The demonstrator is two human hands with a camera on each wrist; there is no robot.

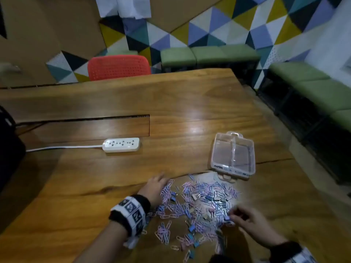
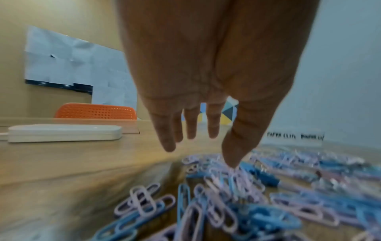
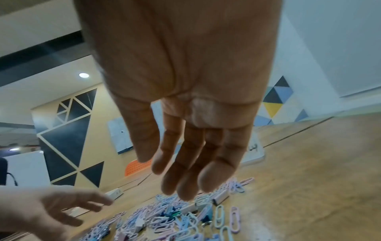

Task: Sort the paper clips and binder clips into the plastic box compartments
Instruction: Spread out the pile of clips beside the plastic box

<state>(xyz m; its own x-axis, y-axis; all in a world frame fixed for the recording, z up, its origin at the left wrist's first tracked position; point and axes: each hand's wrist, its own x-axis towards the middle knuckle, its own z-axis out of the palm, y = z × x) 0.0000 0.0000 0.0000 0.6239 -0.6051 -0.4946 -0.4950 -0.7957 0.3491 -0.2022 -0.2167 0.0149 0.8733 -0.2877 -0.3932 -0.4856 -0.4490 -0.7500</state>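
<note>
- We look down on a wooden table (image 1: 95, 186) with a loose heap of pink and blue paper clips (image 1: 167, 194) mixed with small binder clips (image 1: 190, 229) spread across its near side.
- The clear plastic box (image 1: 233, 155) sits on the table just beyond the far right edge of the heap, lid off; a divider splits it into compartments, and both look bare from the head view, though glare makes that hard to confirm.
- Our left hand (image 1: 154, 187) lies at the far left edge of the heap, fingers straight and slightly spread; in the left wrist view the thumb tip (image 2: 234, 161) comes down right at the pink paper clips, and we cannot tell if it actually touches them.
- Our right hand (image 1: 248, 222) hangs over the near right side of the heap; in the right wrist view its fingers (image 3: 187, 184) are extended, close together and holding nothing.
- The head view blurs the right fingertips, so contact with the clips below them is unclear.
- A white power strip (image 1: 121, 144) lies on the table well to the left of the box, its cord running off to the left.
- A red perforated chair (image 1: 118, 67) stands behind the far edge of the table, and green cushioned benches (image 1: 207, 56) line the patterned wall.
</note>
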